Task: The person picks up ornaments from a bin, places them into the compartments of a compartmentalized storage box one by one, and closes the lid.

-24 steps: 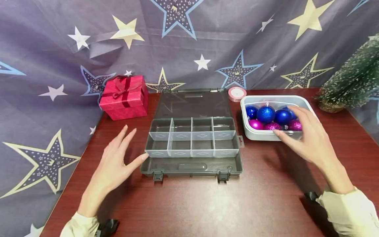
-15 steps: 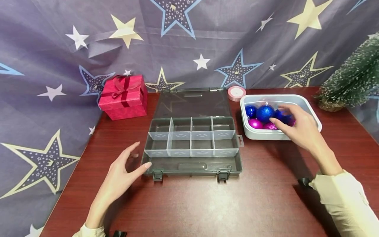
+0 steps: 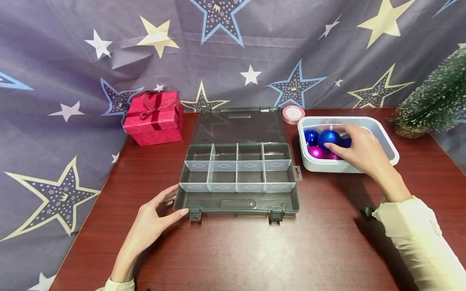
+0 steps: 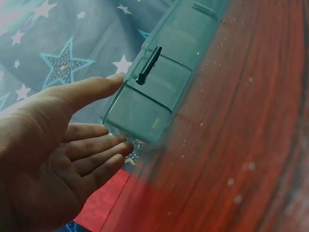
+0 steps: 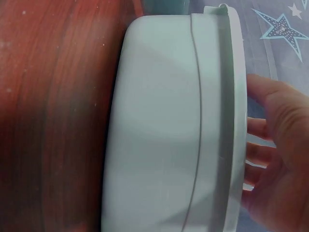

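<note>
In the head view, a dark translucent organizer box (image 3: 236, 200) with its lid raised lies mid-table, its dividers forming small compartments. My left hand (image 3: 147, 224) touches its front left corner, thumb by the front edge, fingers along the left side; the left wrist view shows those fingers fairly straight. At the right, a pale plastic tub (image 3: 331, 166) holds blue and magenta Christmas baubles. My right hand (image 3: 364, 151) reaches over the tub's rim, thumb and fingers around a glittery blue bauble (image 3: 327, 137). Its fingertips are partly hidden. Beside that sit a magenta bauble (image 3: 316, 152) and another blue bauble (image 3: 311, 136).
A red gift box (image 3: 154, 121) with a bow stands at the back left. Behind the tub's left corner lies a pink ribbon roll (image 3: 293, 114). A small frosted Christmas tree (image 3: 433, 97) stands at the back right. A star-patterned cloth (image 3: 233, 56) hangs behind the table.
My left hand has moved down and right to the organizer box's front left corner. My right hand has moved left across the tub to the glittery blue bauble.
</note>
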### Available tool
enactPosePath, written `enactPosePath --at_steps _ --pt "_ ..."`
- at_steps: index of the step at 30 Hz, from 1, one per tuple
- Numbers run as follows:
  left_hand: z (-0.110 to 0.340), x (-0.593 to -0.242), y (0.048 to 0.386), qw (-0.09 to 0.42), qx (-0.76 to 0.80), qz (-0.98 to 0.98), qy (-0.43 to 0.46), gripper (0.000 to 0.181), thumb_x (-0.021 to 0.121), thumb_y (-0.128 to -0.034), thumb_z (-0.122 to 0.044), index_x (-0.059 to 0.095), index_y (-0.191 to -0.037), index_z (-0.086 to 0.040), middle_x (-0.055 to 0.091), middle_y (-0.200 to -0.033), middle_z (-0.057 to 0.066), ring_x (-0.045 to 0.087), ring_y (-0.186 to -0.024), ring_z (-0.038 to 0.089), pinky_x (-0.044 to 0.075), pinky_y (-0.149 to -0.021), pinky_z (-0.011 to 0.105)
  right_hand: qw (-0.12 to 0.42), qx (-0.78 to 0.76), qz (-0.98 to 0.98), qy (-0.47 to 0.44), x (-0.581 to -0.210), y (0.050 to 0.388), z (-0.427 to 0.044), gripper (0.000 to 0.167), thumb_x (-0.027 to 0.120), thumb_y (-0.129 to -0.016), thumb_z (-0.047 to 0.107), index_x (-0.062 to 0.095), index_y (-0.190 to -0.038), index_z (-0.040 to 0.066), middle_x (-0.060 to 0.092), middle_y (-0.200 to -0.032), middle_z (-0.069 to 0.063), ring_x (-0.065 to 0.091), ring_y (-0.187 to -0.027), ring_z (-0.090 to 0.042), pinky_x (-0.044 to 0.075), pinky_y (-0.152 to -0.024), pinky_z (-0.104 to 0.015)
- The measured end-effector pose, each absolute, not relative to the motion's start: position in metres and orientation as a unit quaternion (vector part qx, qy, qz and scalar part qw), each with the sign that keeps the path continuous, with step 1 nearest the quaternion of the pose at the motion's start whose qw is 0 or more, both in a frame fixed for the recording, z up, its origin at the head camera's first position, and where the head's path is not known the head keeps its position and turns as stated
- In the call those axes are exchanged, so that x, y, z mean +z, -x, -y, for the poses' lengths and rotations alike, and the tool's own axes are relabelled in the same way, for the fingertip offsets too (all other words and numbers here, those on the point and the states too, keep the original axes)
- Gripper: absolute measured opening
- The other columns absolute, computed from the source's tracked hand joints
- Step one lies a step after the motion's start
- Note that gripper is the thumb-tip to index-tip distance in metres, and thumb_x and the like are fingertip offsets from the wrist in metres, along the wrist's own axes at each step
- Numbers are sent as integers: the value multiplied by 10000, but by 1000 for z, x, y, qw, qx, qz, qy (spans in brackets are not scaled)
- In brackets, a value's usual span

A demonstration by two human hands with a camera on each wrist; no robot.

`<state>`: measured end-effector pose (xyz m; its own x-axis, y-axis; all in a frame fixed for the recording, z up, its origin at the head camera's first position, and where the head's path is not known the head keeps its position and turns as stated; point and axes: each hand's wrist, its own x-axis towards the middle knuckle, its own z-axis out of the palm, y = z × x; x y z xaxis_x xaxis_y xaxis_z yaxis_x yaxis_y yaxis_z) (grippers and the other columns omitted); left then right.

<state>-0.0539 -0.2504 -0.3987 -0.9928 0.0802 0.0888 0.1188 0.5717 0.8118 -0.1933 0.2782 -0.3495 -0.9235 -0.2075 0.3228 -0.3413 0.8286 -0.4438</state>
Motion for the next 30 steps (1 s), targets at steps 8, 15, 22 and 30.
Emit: enactPosePath --at_steps 8,15,22,30 --pt "253 -405 55 28 -493 866 79 659 848 -895 -189 571 -1488 -113 674 -1331 120 669 -1182 253 517 -949 159 120 223 956 -149 -350 199 -277 557 840 -877 267 631 -1287 -45 633 -1193 -315 582 -1124 -480 456 -932 -661" --pt "257 -409 55 32 -503 859 89 645 835 -904 -155 570 -1491 -117 675 -1329 118 669 -1181 250 515 -957 162 124 219 952 -176 -352 202 -278 542 838 -880 198 605 -1292 -67 626 -1176 -335 580 -1108 -499 453 -935 -669" --pt "257 -411 56 31 -508 856 93 646 835 -903 -150 572 -1493 -130 673 -1331 108 670 -1180 228 516 -958 167 136 236 945 -182 -351 200 -279 518 846 -866 157 621 -1270 -75 648 -1174 -328 626 -1057 -492 480 -907 -647" --pt "258 -411 56 30 -507 856 91 650 840 -899 -153 573 -1491 -130 675 -1329 109 672 -1177 208 516 -957 163 130 306 928 -168 -347 192 -276 524 865 -860 160 631 -1281 -46 655 -1210 -298 661 -1037 -485 505 -910 -620"
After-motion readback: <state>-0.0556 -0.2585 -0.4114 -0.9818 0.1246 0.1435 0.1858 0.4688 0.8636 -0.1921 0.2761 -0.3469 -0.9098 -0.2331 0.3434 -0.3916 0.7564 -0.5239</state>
